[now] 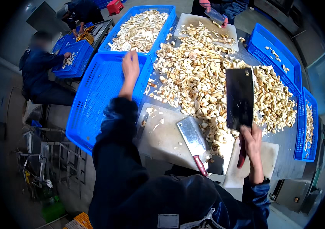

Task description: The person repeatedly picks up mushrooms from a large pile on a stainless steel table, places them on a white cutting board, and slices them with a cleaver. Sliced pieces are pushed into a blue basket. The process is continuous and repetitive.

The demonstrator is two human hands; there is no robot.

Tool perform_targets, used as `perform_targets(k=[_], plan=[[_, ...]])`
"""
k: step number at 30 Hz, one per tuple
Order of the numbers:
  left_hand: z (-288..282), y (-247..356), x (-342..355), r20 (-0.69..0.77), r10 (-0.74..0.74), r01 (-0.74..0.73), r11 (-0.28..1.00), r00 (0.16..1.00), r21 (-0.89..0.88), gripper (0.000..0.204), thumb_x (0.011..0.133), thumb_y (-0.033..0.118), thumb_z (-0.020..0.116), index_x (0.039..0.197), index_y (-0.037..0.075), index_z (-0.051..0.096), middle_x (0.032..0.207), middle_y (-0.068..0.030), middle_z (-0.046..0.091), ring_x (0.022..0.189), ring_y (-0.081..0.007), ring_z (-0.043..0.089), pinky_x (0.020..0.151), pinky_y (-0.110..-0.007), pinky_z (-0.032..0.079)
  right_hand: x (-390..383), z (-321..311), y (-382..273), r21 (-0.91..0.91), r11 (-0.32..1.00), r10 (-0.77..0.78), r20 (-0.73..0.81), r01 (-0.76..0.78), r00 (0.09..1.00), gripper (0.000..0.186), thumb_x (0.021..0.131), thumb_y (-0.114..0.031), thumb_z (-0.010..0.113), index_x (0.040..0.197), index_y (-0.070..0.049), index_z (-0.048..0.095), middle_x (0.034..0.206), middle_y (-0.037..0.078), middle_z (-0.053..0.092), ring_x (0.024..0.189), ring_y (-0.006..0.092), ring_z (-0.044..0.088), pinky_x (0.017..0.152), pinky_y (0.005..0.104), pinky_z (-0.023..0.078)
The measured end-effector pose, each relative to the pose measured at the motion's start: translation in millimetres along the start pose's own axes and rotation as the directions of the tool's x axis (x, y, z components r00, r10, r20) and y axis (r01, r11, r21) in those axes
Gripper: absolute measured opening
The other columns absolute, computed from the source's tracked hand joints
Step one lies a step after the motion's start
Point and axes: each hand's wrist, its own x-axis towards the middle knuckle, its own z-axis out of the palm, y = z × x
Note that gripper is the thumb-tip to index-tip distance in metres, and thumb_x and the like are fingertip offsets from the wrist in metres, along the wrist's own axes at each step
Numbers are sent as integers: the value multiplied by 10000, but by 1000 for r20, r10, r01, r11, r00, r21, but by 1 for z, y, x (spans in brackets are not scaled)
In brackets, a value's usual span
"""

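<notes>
My left hand (130, 68) has its fingers curled at the far rim of an empty blue crate (101, 84); what they hold, if anything, is hidden. My right hand (250, 141) grips the dark red handle of a broad black cleaver (239, 97), raised at the right of the mushroom pieces (189, 72) piled on the steel table (288, 168). Below the pile, a silver cleaver (193, 137) with a red handle lies on a pale cutting board (158, 141). Another pale board (265, 160) is under my right hand. A narrow blade (142, 126) lies by the left board's edge.
A crate of sliced mushrooms (137, 28) stands behind the empty one. Two blue crates (275, 42) (305, 152) line the right side. A person's pink hands (223, 21) are at a far board (189, 21). Two workers (40, 72) (78, 15) are at the left; metal frames (47, 160) stand below.
</notes>
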Motion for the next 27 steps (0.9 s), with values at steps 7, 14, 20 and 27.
perform_targets(k=[7, 14, 20, 27], plan=[[-70, 46, -233, 159, 51, -29, 990, 986, -141, 105, 800, 44, 616, 895, 2, 632, 928, -171, 640, 915, -359, 587, 849, -437, 458, -104, -5, 104, 468, 844, 364, -137, -264, 921, 132, 889, -177, 553, 853, -61, 501, 530, 19, 454, 392, 124, 446, 367, 258, 375], [-76, 129, -363, 361, -49, 156, 949, 931, -273, 90, 789, 7, 616, 878, 17, 608, 899, -138, 605, 974, -319, 565, 882, -406, 434, -140, -30, 156, 675, 720, 361, -168, -160, 917, 156, 878, -156, 561, 791, -67, 467, 526, 26, 431, 397, 132, 433, 372, 250, 367], [-71, 168, -398, 438, 40, 108, 946, 898, -306, 102, 830, 10, 581, 925, 25, 613, 946, -119, 614, 1018, -316, 563, 889, -394, 444, -166, -46, 155, 643, 751, 300, -131, -150, 945, 139, 877, -155, 569, 842, -69, 466, 532, 21, 440, 403, 127, 446, 378, 245, 396], [-82, 181, -431, 456, -19, 167, 944, 890, -286, 95, 817, 27, 591, 912, 15, 598, 922, -152, 601, 946, -336, 568, 836, -403, 455, -193, -55, 173, 663, 735, 313, -147, -141, 938, 160, 872, -163, 582, 838, -63, 462, 539, 20, 432, 406, 122, 440, 374, 239, 394]])
